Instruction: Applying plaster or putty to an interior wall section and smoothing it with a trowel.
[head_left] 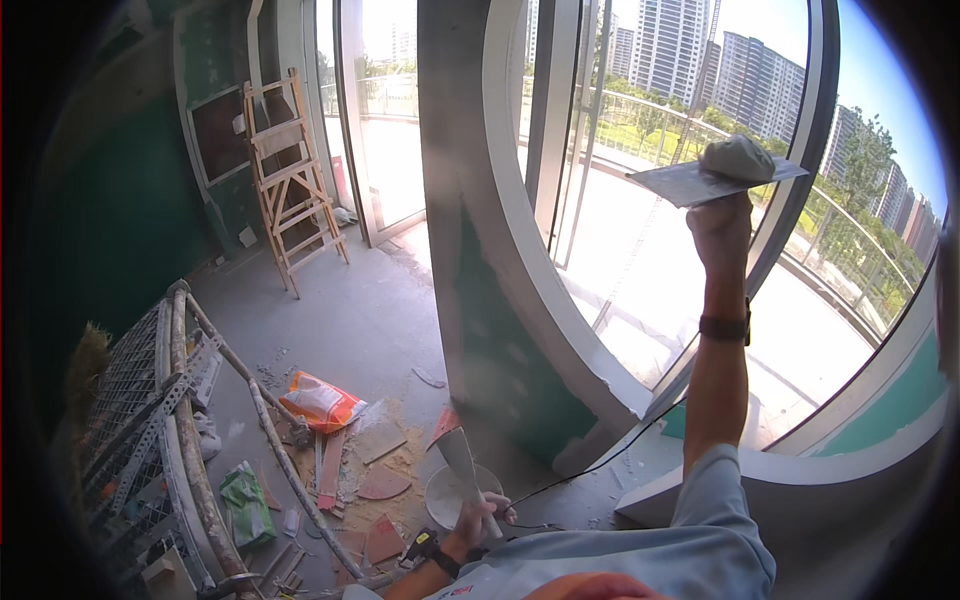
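At upper right, my right hand (720, 225) is closed under a flat metal plastering board (668, 182), holding it up at arm's length in front of the window. A grey lump of compound (738, 158) rests on the board's top. Low in the middle, my left hand (478, 516) is closed on the handle of a broad scraper (457, 462), whose blade points up and away from me. Behind that hand and blade is a white round bucket (437, 502) with pale contents, partly hidden.
A metal scaffold (178, 430) leans into the lower left, beside debris, an orange bag (322, 400) and a green bag (248, 505). A wooden stepladder (295, 190) stands behind. A curved partly plastered wall (500, 330) frames tall windows. A dark cable (600, 470) crosses low right.
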